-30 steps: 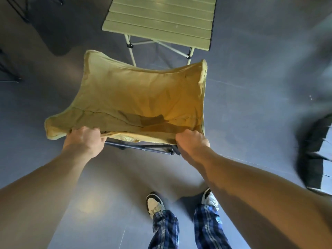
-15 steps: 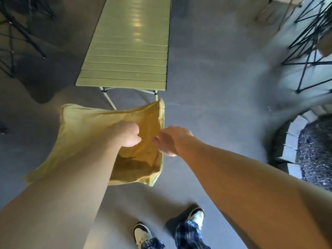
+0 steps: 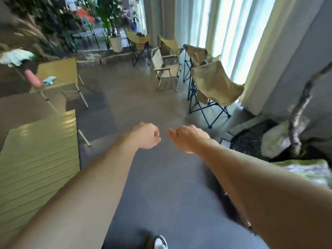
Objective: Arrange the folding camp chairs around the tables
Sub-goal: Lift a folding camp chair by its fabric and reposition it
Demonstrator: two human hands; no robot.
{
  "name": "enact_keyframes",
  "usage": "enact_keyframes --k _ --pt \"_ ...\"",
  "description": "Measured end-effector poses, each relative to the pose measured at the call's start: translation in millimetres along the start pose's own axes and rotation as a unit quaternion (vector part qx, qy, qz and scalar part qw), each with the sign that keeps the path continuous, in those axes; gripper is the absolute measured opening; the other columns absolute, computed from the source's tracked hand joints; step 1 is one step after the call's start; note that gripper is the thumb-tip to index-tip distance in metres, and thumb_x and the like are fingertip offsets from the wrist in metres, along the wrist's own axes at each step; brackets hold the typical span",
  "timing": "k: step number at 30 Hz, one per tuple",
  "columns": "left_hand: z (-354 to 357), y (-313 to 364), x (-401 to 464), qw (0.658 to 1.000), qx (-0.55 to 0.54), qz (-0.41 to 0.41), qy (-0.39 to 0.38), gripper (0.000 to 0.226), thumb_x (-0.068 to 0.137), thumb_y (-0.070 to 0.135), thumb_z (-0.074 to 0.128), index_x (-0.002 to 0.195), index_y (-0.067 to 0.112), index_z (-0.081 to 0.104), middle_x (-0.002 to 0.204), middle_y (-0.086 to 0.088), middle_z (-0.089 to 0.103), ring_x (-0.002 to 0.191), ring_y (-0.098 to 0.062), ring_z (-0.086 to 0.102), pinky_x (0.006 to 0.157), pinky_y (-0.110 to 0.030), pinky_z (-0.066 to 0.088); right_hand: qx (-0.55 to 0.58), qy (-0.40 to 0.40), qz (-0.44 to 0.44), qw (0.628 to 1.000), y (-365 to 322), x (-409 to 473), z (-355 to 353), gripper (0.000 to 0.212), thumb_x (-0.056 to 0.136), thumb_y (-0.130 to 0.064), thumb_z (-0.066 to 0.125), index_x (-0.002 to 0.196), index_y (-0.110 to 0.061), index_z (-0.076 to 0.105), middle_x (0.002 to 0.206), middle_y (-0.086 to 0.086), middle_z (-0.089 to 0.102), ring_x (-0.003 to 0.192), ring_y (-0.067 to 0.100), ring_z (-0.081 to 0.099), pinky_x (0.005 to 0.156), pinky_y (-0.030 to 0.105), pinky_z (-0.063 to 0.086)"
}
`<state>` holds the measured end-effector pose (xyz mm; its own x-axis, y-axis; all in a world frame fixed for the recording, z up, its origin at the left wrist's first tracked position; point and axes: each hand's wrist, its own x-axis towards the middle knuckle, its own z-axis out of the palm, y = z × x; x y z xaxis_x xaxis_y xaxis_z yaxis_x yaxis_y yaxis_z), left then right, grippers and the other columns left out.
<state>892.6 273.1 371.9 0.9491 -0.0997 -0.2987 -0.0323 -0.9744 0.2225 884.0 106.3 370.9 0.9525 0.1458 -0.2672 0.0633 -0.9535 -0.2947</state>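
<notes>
Both hands, left (image 3: 145, 135) and right (image 3: 188, 138), are loosely curled and hold nothing, with the nearest chair (image 3: 213, 87) at 1 o'clock, probably next to fetch to the table (image 3: 36, 159).

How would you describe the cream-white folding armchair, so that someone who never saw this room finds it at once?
Look to the tall pale curtains on the window side, where a cluster of folding camp chairs stands on the grey floor. The cream-white folding armchair stands at the cluster's left edge, toward the open floor. Unlike its neighbours, the tan sling chairs on black frames, it has a light frame, flat armrests and a straight back.
</notes>
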Motion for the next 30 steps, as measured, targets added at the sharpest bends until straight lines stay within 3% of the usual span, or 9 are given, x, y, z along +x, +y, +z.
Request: enact_keyframes --k 4,8,14,20,24,30 --pt "-33 47 108 0.999 0.018 0.044 0.002 0.025 0.088 0.043 0.053 0.107 0.037 0.066 0.117 -0.002 0.063 0.102 -0.028 0.06 0.086 -0.035 0.05 -0.003 0.026 0.046 0.999 56 80 -45 0.049 0.095 -0.049 0.033 0.118 -0.017 0.062 0.118 0.013 0.06 0.106 0.034 0.059 0.078 0.036 0.043" --pt "-69 75 212 0.997 0.008 0.075 0.006 0.027 0.092 0.042 0.049 0.112 0.034 0.065 0.116 -0.002 0.06 0.103 -0.027 0.058 0.087 -0.038 0.05 -0.012 0.038 0.07 0.997 82 173 -90 0.043 0.096 -0.048 0.04 0.118 -0.018 0.062 0.117 0.009 0.061 0.104 0.03 0.06 0.079 0.037 0.046" --pt "-129 104 363 0.996 0.007 0.083 -0.034 0.026 0.093 0.041 0.046 0.111 0.035 0.063 0.111 0.002 0.06 0.076 -0.02 0.064 0.079 -0.035 0.056 -0.025 0.044 0.107 0.993 125 303 -172 0.019 0.09 -0.038 0.051 0.089 -0.02 0.058 0.088 0.002 0.057 0.084 0.025 0.059 0.075 0.036 0.052" --pt "-158 140 516 0.994 0.001 0.098 -0.042 0.028 0.095 0.04 0.046 0.119 0.036 0.06 0.119 0.001 0.058 0.095 -0.022 0.06 0.085 -0.039 0.053 -0.02 0.058 0.132 0.989 175 447 -217 0.009 0.088 -0.029 0.053 0.087 -0.021 0.058 0.084 0.001 0.057 0.077 0.022 0.061 0.067 0.033 0.052" --pt "-166 164 620 0.994 0.005 0.083 -0.065 0.026 0.094 0.04 0.05 0.118 0.036 0.061 0.113 0.002 0.059 0.086 -0.019 0.063 0.076 -0.034 0.057 -0.013 0.053 0.128 0.99 218 544 -236 0.009 0.088 -0.023 0.053 0.087 -0.021 0.062 0.084 0.0 0.061 0.074 0.021 0.063 0.069 0.034 0.056" --pt "-188 209 768 0.996 -0.018 0.065 -0.062 0.029 0.093 0.038 0.052 0.12 0.033 0.061 0.124 0.001 0.06 0.109 -0.022 0.058 0.096 -0.041 0.05 0.037 0.039 0.146 0.988 281 675 -285 0.009 0.09 -0.023 0.056 0.093 -0.018 0.063 0.083 0.0 0.062 0.071 0.019 0.062 0.059 0.03 0.052"
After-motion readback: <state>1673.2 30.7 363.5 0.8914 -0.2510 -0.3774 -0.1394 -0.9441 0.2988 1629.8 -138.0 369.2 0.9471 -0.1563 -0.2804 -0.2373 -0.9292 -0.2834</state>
